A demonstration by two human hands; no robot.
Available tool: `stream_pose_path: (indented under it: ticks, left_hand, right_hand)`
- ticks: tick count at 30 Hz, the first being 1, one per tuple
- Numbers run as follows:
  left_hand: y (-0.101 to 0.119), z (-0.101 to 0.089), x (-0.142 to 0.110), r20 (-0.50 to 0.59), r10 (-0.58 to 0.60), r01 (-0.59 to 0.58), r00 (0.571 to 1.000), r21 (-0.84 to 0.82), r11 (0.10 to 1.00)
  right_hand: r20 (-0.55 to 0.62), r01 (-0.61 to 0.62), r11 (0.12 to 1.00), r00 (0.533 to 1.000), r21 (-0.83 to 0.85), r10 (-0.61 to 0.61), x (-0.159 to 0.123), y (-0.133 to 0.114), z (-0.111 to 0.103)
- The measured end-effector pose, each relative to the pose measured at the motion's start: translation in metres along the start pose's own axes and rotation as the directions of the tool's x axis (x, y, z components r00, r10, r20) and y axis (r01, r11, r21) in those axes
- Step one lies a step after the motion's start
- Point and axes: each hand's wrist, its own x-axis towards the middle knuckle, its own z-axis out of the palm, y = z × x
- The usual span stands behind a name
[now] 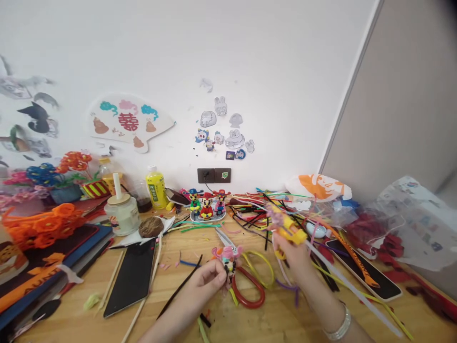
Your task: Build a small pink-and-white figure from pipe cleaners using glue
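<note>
My left hand (pixel 210 281) pinches a small figurine (pixel 229 257) with a pink hat and a black-and-white body, holding it upright over the table. My fingers cover part of its lower body. To the right, my right hand (pixel 294 250) is closed around a yellow glue gun (pixel 291 232), smeared by motion and raised above the table. Scissors with red handles (pixel 259 297) lie open-bladed behind and beside the figurine. Three similar finished-looking figurines (pixel 206 206) stand in a small tray (pixel 208 220) near the wall.
Loose pipe cleaners (pixel 250 214) are heaped at the back right. On the left lie a dark phone (pixel 130 276), a candle jar (pixel 122 216) and a yellow bottle (pixel 156 189). At right are another phone (pixel 385 287), a computer mouse (pixel 316 230) and plastic bags (pixel 410 224).
</note>
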Motion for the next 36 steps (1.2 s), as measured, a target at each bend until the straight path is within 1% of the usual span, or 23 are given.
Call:
stream_pose_path:
  ticks: [1, 2, 3, 4, 6, 7, 8, 9, 13, 15, 18, 20, 22, 24, 26, 29, 31, 32, 33, 35, 36]
  left_hand:
    - [-0.002, 0.001, -0.001, 0.029, -0.010, 0.011, 1.000, -0.037, 0.999]
    - [-0.004, 0.002, -0.003, 0.055, -0.023, 0.027, 0.998, -0.072, 0.997]
    - [-0.005, 0.004, -0.004, 0.075, -0.039, 0.047, 0.996, -0.101, 0.994]
    - [-0.005, 0.006, -0.005, 0.095, -0.060, 0.071, 0.994, -0.123, 0.990]
    - [-0.004, 0.010, -0.007, 0.136, -0.099, 0.121, 0.986, -0.160, 0.980]
    - [-0.002, 0.011, -0.008, 0.156, -0.116, 0.144, 0.981, -0.181, 0.973]
    - [-0.001, 0.013, -0.008, 0.172, -0.127, 0.162, 0.977, -0.206, 0.965]
    - [0.001, 0.015, -0.008, 0.181, -0.135, 0.175, 0.974, -0.233, 0.957]
    - [0.005, 0.019, -0.006, 0.137, -0.135, 0.175, 0.981, -0.343, 0.923]
    - [0.006, 0.020, -0.005, 0.126, -0.129, 0.167, 0.984, -0.375, 0.912]
    - [0.005, 0.020, -0.006, 0.134, -0.119, 0.163, 0.984, -0.388, 0.907]
    - [0.003, 0.020, -0.007, 0.124, -0.120, 0.157, 0.985, -0.364, 0.918]
    - [0.000, 0.020, -0.006, 0.083, -0.120, 0.140, 0.989, -0.308, 0.941]
    - [-0.003, 0.019, -0.004, -0.003, -0.102, 0.099, 0.995, -0.234, 0.967]
    - [-0.007, 0.017, 0.000, -0.099, -0.061, 0.047, 0.993, -0.140, 0.989]
    - [-0.010, 0.011, 0.007, -0.204, 0.023, -0.024, 0.979, -0.002, 1.000]
    - [-0.010, 0.008, 0.009, -0.264, 0.076, -0.066, 0.961, 0.045, 0.997]
    - [-0.009, 0.007, 0.009, -0.289, 0.096, -0.082, 0.953, 0.059, 0.995]
    - [-0.008, 0.006, 0.010, -0.308, 0.113, -0.095, 0.945, 0.073, 0.993]
    - [-0.007, 0.006, 0.009, -0.327, 0.141, -0.115, 0.935, 0.099, 0.988]
    - [-0.006, 0.006, 0.009, -0.331, 0.152, -0.123, 0.931, 0.108, 0.987]
  right_hand:
    - [0.120, -0.071, 0.997, 0.990, 0.023, 0.067, -0.009, -0.003, 0.008]
    - [0.202, -0.112, 0.992, 0.975, 0.063, 0.097, -0.017, -0.007, 0.015]
    - [0.329, -0.136, 0.982, 0.940, 0.129, 0.087, -0.025, -0.011, 0.021]
    - [0.416, -0.142, 0.970, 0.908, 0.197, 0.049, -0.032, -0.015, 0.026]
    - [0.543, -0.177, 0.948, 0.840, 0.264, 0.006, -0.041, -0.021, 0.031]
    - [0.570, -0.193, 0.939, 0.822, 0.283, -0.003, -0.043, -0.023, 0.032]
    - [0.584, -0.209, 0.933, 0.812, 0.293, -0.001, -0.045, -0.024, 0.033]
    - [0.580, -0.222, 0.927, 0.814, 0.303, 0.005, -0.046, -0.025, 0.033]
    - [0.525, -0.263, 0.906, 0.849, 0.332, 0.054, -0.045, -0.018, 0.033]
    - [0.517, -0.276, 0.896, 0.854, 0.347, 0.062, -0.044, -0.013, 0.033]
    - [0.542, -0.278, 0.886, 0.840, 0.370, 0.038, -0.043, -0.009, 0.034]
    - [0.543, -0.268, 0.889, 0.839, 0.372, 0.026, -0.043, -0.011, 0.033]
    - [0.521, -0.236, 0.907, 0.854, 0.349, 0.021, -0.042, -0.016, 0.032]
    - [0.484, -0.175, 0.939, 0.875, 0.297, 0.010, -0.041, -0.021, 0.029]
    - [0.433, -0.089, 0.970, 0.901, 0.227, -0.019, -0.040, -0.022, 0.024]
    - [0.340, 0.035, 0.990, 0.937, 0.138, -0.081, -0.038, -0.014, 0.016]
    - [0.323, 0.115, 0.989, 0.936, 0.098, -0.141, -0.037, -0.007, 0.012]
    - [0.339, 0.172, 0.982, 0.922, 0.081, -0.189, -0.036, -0.004, 0.011]
    - [0.368, 0.241, 0.968, 0.896, 0.065, -0.248, -0.035, -0.003, 0.011]
    - [0.442, 0.377, 0.925, 0.824, 0.040, -0.355, -0.032, -0.003, 0.012]
    - [0.484, 0.430, 0.902, 0.784, 0.030, -0.389, -0.031, -0.005, 0.013]
